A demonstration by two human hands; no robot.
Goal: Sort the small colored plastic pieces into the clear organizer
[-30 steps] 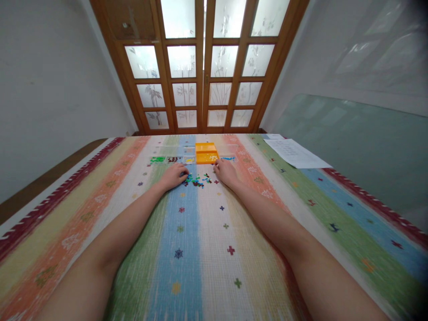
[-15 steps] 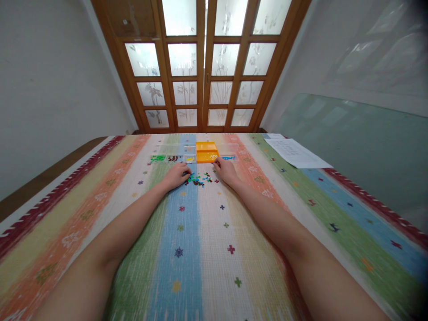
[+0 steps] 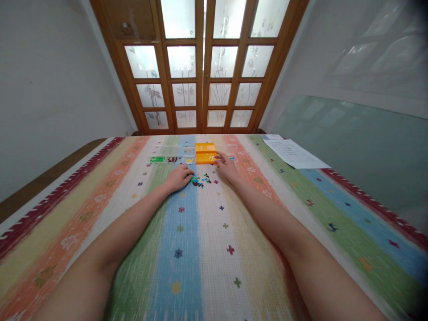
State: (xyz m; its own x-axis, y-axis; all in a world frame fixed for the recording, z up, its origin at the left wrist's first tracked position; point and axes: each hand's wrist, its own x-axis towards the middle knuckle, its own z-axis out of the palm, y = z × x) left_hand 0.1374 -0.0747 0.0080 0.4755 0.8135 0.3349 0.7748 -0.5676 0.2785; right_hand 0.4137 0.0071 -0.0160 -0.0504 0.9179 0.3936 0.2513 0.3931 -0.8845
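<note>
Loose pieces (image 3: 197, 183) on tablecloth (image 3: 216, 240), before box (image 3: 203, 158); papers (image 3: 294, 154) right, doors (image 3: 202, 96) behind.

left hand (image 3: 180, 177) rests by scattered pieces (image 3: 199, 182), right hand (image 3: 226, 169) by the orange box (image 3: 202, 159).

watching from afar, i can read no text, label or number in my head view. on the right side of the table (image 3: 214, 267), a white sheet (image 3: 294, 154) carries rows of faint print-like marks, too small and blurred for me to make out. behind it lies a second sheet (image 3: 274, 137); whether that bears print, i cannot tell.
</note>
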